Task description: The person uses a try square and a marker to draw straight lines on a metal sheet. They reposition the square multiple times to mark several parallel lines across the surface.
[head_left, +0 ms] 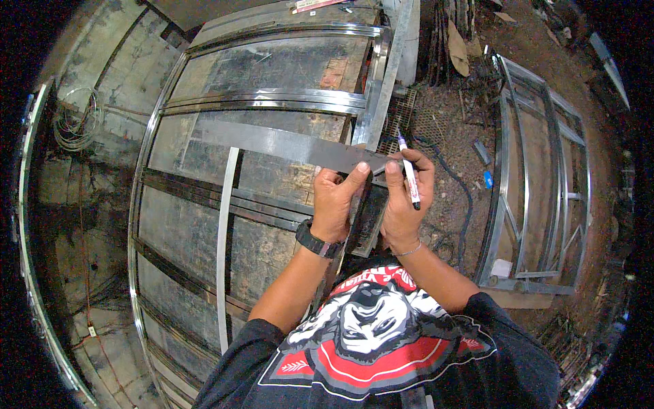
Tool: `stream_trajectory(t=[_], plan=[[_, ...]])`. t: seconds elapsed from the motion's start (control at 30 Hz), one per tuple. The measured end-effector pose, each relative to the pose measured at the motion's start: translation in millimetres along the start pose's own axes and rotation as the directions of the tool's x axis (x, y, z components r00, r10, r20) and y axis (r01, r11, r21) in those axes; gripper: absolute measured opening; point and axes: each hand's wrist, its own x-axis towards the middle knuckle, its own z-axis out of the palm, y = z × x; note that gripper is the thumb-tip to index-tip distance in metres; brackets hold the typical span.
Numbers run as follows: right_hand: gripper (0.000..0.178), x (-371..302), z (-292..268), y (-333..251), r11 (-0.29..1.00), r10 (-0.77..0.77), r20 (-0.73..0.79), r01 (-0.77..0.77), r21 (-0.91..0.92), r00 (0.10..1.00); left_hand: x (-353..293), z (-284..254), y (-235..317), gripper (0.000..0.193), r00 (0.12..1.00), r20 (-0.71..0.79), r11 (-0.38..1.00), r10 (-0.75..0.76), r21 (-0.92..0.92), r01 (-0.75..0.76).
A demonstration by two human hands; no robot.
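A long flat grey metal strip [272, 141] lies across the metal frame, its right end between my hands. My left hand [334, 204], with a black watch at the wrist, is closed on the strip's near edge, thumb on top. Beside it my right hand [407, 204] pinches the strip's end, thumb pressed on it. A white marker [410, 176] is tucked between the right hand's fingers, pointing away from me, its black end towards me. The fingers under the strip are partly hidden. A dark metal bar [370, 221] shows between my wrists.
The shiny metal frame [306, 101] rests on a worn board table. A narrow pale strip [227, 252] crosses it at left. Another metal frame [528, 170] lies on the dirt floor at right, near a black cable [458, 177]. Coiled wire [75, 123] hangs at far left.
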Motion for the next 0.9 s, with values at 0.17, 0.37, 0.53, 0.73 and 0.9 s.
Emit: stream_trajectory(t=[0.17,0.37,0.53,0.73,0.9], plan=[[0.03,8.0,2.2,-6.2,0.999,-0.009,-0.033,0.011,0.037,0.999,1.3,-4.2,4.3,0.021,0.994,0.072,0.996,-0.078,0.051,0.074],[0.031,11.3,6.5,-12.3,0.999,-0.009,-0.024,0.01,0.045,1.0,7.2,13.7,14.5,0.024,0.999,0.008,0.998,-0.052,0.033,0.051],[0.031,15.8,7.4,-13.2,0.991,0.02,-0.024,-0.016,0.135,1.0,12.3,4.8,16.1,0.031,0.994,0.049,0.992,-0.094,0.084,0.089],[0.03,17.8,6.5,-10.5,0.997,0.017,-0.037,-0.014,0.071,0.999,11.6,13.4,16.4,0.033,0.999,-0.02,0.995,-0.051,0.08,0.052],[0.03,18.6,8.2,-10.9,0.995,0.03,-0.036,-0.026,0.094,0.999,12.5,16.5,16.7,0.036,0.999,-0.047,0.997,0.001,0.079,0.002]])
